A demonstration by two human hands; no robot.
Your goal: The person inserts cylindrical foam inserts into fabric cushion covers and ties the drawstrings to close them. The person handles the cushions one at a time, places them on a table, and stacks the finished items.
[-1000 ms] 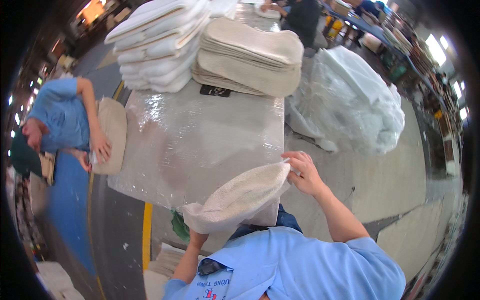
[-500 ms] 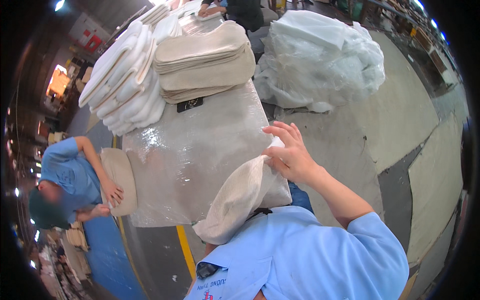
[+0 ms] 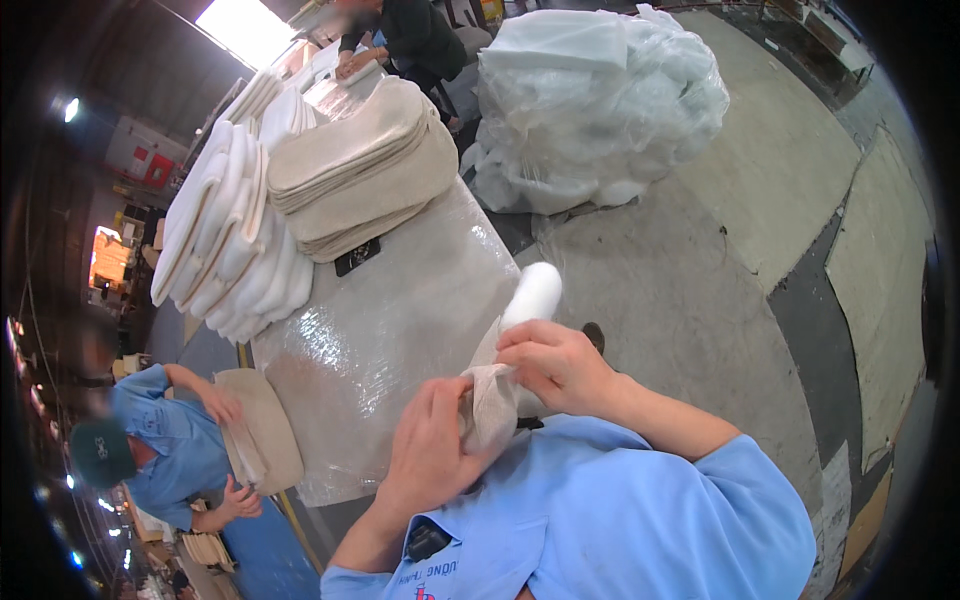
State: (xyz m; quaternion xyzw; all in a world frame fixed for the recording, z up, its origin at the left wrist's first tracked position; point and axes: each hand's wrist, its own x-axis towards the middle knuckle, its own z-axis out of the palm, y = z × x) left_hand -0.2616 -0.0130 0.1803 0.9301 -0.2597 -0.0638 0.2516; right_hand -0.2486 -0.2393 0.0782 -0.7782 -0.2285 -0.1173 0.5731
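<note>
Beige fabric cover (image 3: 490, 400) now bunched and pulled in close to the chest, both hands on it. A second ago it was stretched out long and flat between the hands above the counter edge; half a second ago it was already folding in. Now a white foam pad (image 3: 532, 293) sticks up out of the cover's far end, so the pad looks only partly sleeved, and my read is the cover is being worked along it. Left hand (image 3: 428, 450) wraps the bunched lower end, fingers closed around the fabric. Right hand (image 3: 555, 365) pinches the cover's upper edge, fingers clamped on the cloth just below the exposed foam. The piece sits just off the near edge of the plastic-wrapped counter (image 3: 400, 310), not resting on it. On the counter: a stack of beige covers (image 3: 365, 175) and, left of it, a stack of white foam pads (image 3: 225, 245), touching each other. A big clear bag of white foam (image 3: 600, 100) sits on the floor to the right. A co-worker in a blue shirt (image 3: 165, 455) at the counter's left side holds another beige piece (image 3: 265, 440).
</note>
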